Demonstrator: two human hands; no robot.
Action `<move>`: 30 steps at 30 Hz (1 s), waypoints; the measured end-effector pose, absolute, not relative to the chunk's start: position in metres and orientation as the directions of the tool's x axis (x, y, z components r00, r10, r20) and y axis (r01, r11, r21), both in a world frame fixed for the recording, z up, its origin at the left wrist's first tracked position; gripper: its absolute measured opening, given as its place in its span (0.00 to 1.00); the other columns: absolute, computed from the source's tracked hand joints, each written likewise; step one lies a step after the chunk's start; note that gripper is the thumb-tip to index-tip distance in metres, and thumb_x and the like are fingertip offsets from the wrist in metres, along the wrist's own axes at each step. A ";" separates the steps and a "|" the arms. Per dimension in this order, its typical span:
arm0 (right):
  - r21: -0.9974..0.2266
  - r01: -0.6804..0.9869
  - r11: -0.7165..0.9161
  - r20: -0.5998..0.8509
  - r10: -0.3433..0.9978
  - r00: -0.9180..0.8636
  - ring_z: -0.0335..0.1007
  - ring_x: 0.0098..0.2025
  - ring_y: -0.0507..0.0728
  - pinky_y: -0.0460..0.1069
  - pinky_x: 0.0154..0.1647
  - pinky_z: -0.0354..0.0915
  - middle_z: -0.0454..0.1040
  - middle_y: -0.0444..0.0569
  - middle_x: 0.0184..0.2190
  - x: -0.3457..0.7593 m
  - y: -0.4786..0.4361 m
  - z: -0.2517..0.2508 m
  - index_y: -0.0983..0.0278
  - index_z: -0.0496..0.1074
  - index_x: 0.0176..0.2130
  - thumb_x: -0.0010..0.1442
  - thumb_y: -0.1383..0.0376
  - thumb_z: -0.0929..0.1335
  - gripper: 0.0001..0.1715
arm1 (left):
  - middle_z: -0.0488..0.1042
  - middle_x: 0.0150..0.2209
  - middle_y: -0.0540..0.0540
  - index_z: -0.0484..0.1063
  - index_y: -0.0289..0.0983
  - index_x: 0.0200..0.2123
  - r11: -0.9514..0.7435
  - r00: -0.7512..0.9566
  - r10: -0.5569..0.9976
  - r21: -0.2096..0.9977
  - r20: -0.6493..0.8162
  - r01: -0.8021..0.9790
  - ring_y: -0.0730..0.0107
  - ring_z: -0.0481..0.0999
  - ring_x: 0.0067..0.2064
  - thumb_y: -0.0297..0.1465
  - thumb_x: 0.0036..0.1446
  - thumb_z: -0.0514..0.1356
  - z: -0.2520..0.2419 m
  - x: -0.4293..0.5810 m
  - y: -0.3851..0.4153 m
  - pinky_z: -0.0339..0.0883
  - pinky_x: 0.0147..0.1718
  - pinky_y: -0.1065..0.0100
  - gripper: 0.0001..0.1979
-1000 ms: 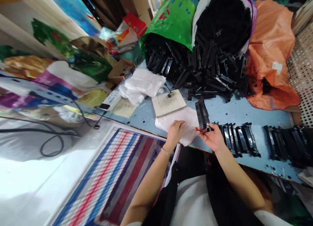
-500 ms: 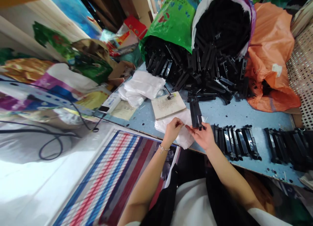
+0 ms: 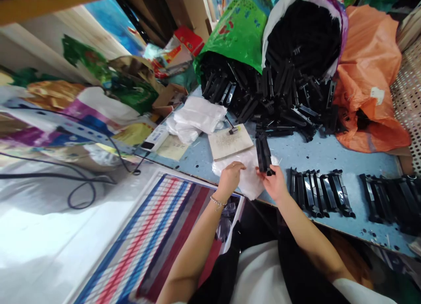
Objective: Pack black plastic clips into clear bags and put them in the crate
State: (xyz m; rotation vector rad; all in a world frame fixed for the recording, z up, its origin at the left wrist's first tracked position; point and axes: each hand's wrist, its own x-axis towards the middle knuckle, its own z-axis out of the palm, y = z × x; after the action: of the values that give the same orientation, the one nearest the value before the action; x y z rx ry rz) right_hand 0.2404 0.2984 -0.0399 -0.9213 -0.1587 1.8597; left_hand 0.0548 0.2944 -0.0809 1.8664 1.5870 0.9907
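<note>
My right hand (image 3: pixel 275 182) is closed around the lower end of a long, narrow black plastic part (image 3: pixel 263 154), which points away from me; it may be more than one piece. To its left, my left hand (image 3: pixel 230 177) has its fingers curled and pressed together, and whatever may be in them is too small to see. A gap separates the two hands. Beneath and between them lies a crumpled white plastic bag (image 3: pixel 250 182). Just beyond my left hand, a flat cream-coloured block (image 3: pixel 230 145) rests on the bag's far edge, with a small dark object (image 3: pixel 233 130) on top.
A heap of black parts (image 3: pixel 283 115) spills from a green bag (image 3: pixel 235 36) and a white-purple sack (image 3: pixel 343 27). Rows of similar parts (image 3: pixel 329 192) line the blue table (image 3: pixel 371 157) on the right. Folded white bags (image 3: pixel 200 113), a power strip (image 3: pixel 156 137) and an orange sack (image 3: pixel 366 76) surround the area.
My left hand has drawn back leftward from my right hand, widening the gap. The black part stays in my right hand and has turned slightly. The whole view has shifted a little.
</note>
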 end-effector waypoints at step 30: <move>-0.416 0.893 0.171 -0.115 0.964 -0.239 0.59 0.61 0.76 0.69 0.59 0.56 0.64 0.69 0.60 0.343 0.213 -0.015 0.72 0.68 0.61 0.61 0.56 0.71 0.34 | 0.77 0.49 0.45 0.75 0.47 0.52 -0.096 0.311 0.934 0.719 -0.173 0.688 0.59 0.78 0.50 0.33 0.59 0.60 -0.048 -0.017 0.132 0.71 0.52 0.61 0.18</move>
State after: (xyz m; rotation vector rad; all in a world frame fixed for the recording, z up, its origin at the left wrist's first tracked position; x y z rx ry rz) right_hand 0.3431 0.2133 -0.0150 -1.8187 -2.2641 0.6051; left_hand -0.0166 0.1323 -0.0485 1.8517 1.4445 0.4295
